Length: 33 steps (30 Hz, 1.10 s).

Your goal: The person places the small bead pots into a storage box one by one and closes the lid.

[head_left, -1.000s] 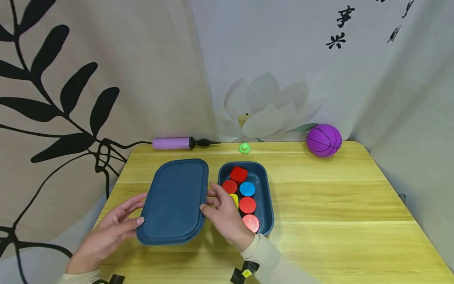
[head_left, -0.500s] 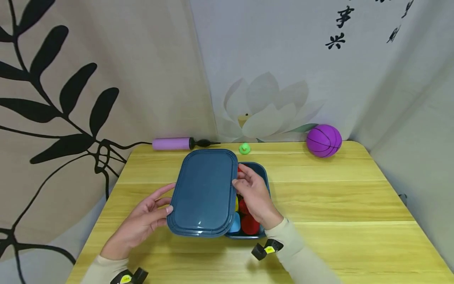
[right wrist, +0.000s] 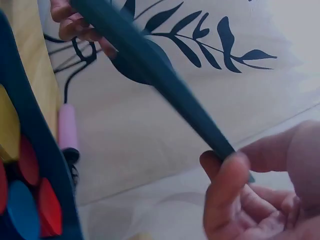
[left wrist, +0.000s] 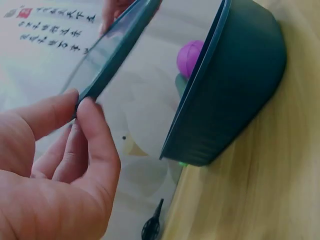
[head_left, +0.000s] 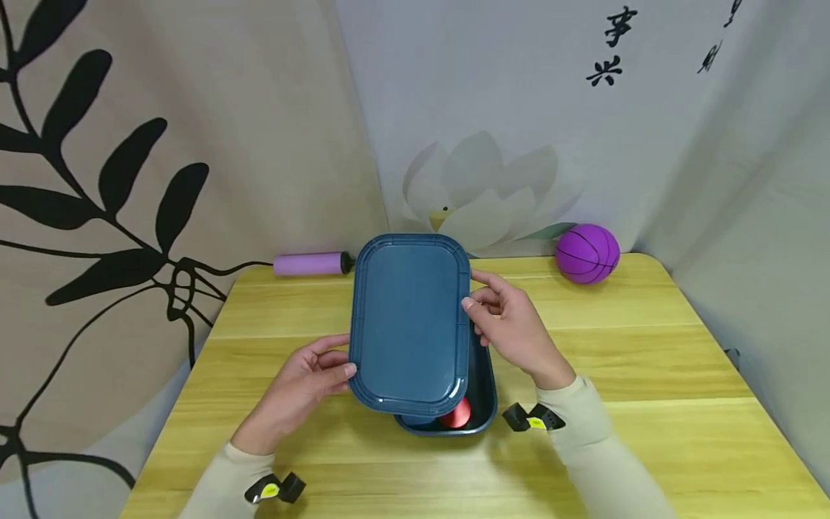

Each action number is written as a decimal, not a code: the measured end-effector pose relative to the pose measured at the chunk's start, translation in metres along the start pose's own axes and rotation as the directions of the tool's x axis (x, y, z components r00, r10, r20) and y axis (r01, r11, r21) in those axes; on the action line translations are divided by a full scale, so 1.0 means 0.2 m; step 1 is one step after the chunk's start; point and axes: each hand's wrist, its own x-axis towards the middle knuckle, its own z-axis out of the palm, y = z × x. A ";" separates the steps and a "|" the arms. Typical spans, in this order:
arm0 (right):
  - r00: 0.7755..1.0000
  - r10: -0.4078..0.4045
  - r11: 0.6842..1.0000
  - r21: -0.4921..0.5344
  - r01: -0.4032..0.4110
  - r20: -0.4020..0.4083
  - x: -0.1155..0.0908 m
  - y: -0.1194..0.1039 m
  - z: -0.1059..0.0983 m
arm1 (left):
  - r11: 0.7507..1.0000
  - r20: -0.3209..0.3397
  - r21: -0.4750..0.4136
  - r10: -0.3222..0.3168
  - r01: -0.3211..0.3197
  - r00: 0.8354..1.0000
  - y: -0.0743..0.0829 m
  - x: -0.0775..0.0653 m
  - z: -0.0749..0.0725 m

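Note:
A dark blue rectangular lid (head_left: 411, 324) hangs above a matching box (head_left: 483, 393), covering most of it in the head view. My left hand (head_left: 301, 386) pinches the lid's left edge between thumb and fingers; my right hand (head_left: 512, 321) pinches the right edge. The left wrist view shows a gap between the raised lid (left wrist: 117, 55) and the box's rim (left wrist: 235, 85). Inside the box, the right wrist view shows a blue round block (right wrist: 22, 210), a yellow block (right wrist: 7, 125) and several red ones. One red block (head_left: 457, 414) peeks out below the lid in the head view.
A purple ball (head_left: 587, 254) sits at the back right of the wooden table (head_left: 622, 447). A lilac hand pump (head_left: 310, 264) lies along the back edge, its nozzle partly behind the lid. Printed curtains stand behind the table.
Both hands have carried the lid rightward and away from me, from beside the box to over it. The lid now hides most of the blocks and the small green toy at the back edge.

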 end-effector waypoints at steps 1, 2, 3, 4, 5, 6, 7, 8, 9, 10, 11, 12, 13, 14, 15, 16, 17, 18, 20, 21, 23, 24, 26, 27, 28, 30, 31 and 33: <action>1.000 -0.005 1.000 -0.009 0.005 -0.007 0.00 -0.01 -0.02 | 1.000 -0.028 0.008 -0.013 0.014 1.000 0.00 0.02 0.01; 1.000 -0.012 1.000 -0.016 0.012 -0.014 0.00 -0.02 -0.03 | 1.000 -0.055 0.013 -0.024 0.025 0.998 0.00 0.04 0.03; 1.000 -0.022 1.000 -0.014 0.021 -0.020 0.00 -0.02 -0.04 | 0.999 -0.079 0.020 -0.032 0.034 0.996 0.01 0.06 0.04; 0.999 -0.031 1.000 -0.007 0.031 -0.027 -0.01 -0.03 -0.06 | 0.999 -0.102 0.027 -0.039 0.042 0.994 0.01 0.08 0.06; 0.999 -0.042 0.999 0.005 0.042 -0.033 -0.01 -0.03 -0.07 | 0.998 -0.119 0.035 -0.042 0.046 0.992 0.02 0.11 0.07; 0.998 -0.055 0.998 0.015 0.056 -0.039 -0.01 -0.03 -0.09 | 0.998 -0.135 0.047 -0.039 0.045 0.990 0.02 0.13 0.08; 0.997 -0.069 0.997 0.025 0.070 -0.046 -0.02 -0.03 -0.10 | 0.998 -0.146 0.056 -0.035 0.043 0.989 0.03 0.14 0.10; 0.995 -0.083 0.996 0.036 0.085 -0.053 -0.02 -0.03 -0.11 | 0.997 -0.156 0.060 -0.027 0.037 0.987 0.04 0.16 0.11; 0.993 -0.098 0.994 0.046 0.101 -0.059 -0.03 -0.03 -0.12 | 0.997 -0.165 0.065 -0.018 0.029 0.986 0.04 0.18 0.12; 0.992 -0.113 0.992 0.056 0.117 -0.062 -0.04 -0.03 -0.13 | 0.998 -0.173 0.065 -0.007 0.018 0.985 0.05 0.19 0.13; 0.989 -0.131 0.989 0.067 0.135 -0.064 -0.04 -0.03 -0.14 | 0.998 -0.176 0.062 0.004 0.007 0.984 0.06 0.21 0.14; 0.986 -0.152 0.984 0.079 0.157 -0.062 -0.05 -0.03 -0.15 | 0.998 -0.181 0.055 0.016 -0.006 0.983 0.07 0.22 0.15; 0.983 -0.173 0.980 0.093 0.178 -0.054 -0.06 -0.02 -0.17 | 0.999 -0.182 0.046 0.025 -0.017 0.983 0.07 0.23 0.15; 0.980 -0.196 0.974 0.106 0.199 -0.043 -0.07 -0.02 -0.18 | 0.999 -0.180 0.031 0.035 -0.030 0.983 0.08 0.24 0.16; 0.976 -0.217 0.968 0.122 0.219 -0.030 -0.07 -0.02 -0.19 | 0.999 -0.173 0.020 0.046 -0.043 0.984 0.08 0.25 0.16; 0.971 -0.238 0.962 0.136 0.238 -0.018 -0.08 -0.01 -0.20 | 0.998 -0.159 0.000 0.057 -0.058 0.986 0.08 0.26 0.16; 0.966 -0.258 0.956 0.145 0.256 -0.005 -0.09 0.00 -0.21 | 0.997 -0.142 -0.026 0.068 -0.072 0.987 0.08 0.26 0.16; 0.963 -0.271 0.952 0.147 0.267 0.006 -0.10 0.01 -0.21 | 0.994 -0.124 -0.058 0.081 -0.089 0.989 0.08 0.27 0.15; 0.960 -0.278 0.955 0.109 0.276 0.007 -0.11 0.03 -0.22 | 0.984 -0.079 -0.125 0.114 -0.123 0.990 0.07 0.27 0.14; 0.963 -0.271 0.959 0.089 0.269 0.005 -0.12 0.04 -0.22 | 0.977 -0.061 -0.159 0.132 -0.140 0.989 0.07 0.27 0.14; 0.969 -0.249 0.967 0.049 0.248 0.003 -0.14 0.07 -0.22 | 0.964 -0.041 -0.208 0.164 -0.169 0.986 0.06 0.26 0.13; 0.972 -0.233 0.972 0.036 0.233 0.000 -0.15 0.09 -0.22 | 0.961 -0.037 -0.213 0.173 -0.177 0.984 0.06 0.26 0.13; 0.978 -0.208 0.977 0.038 0.208 0.007 -0.16 0.12 -0.21 | 0.963 -0.043 -0.198 0.179 -0.184 0.983 0.05 0.27 0.13; 0.980 -0.200 0.979 0.044 0.200 0.012 -0.17 0.14 -0.20 | 0.967 -0.051 -0.182 0.173 -0.180 0.984 0.05 0.27 0.13; 0.980 -0.197 0.979 0.048 0.196 0.016 -0.18 0.16 -0.20 | 0.972 -0.064 -0.160 0.164 -0.172 0.984 0.04 0.27 0.14; 0.982 -0.188 0.981 0.053 0.186 0.024 -0.20 0.20 -0.19 | 0.984 -0.091 -0.110 0.133 -0.143 0.987 0.03 0.27 0.14; 0.982 -0.186 0.981 0.057 0.184 0.031 -0.20 0.22 -0.19 | 0.988 -0.107 -0.089 0.116 -0.125 0.988 0.02 0.28 0.15; 0.985 -0.164 0.985 0.058 0.161 0.048 -0.22 0.26 -0.18 | 0.994 -0.133 -0.055 0.086 -0.094 0.987 0.00 0.27 0.15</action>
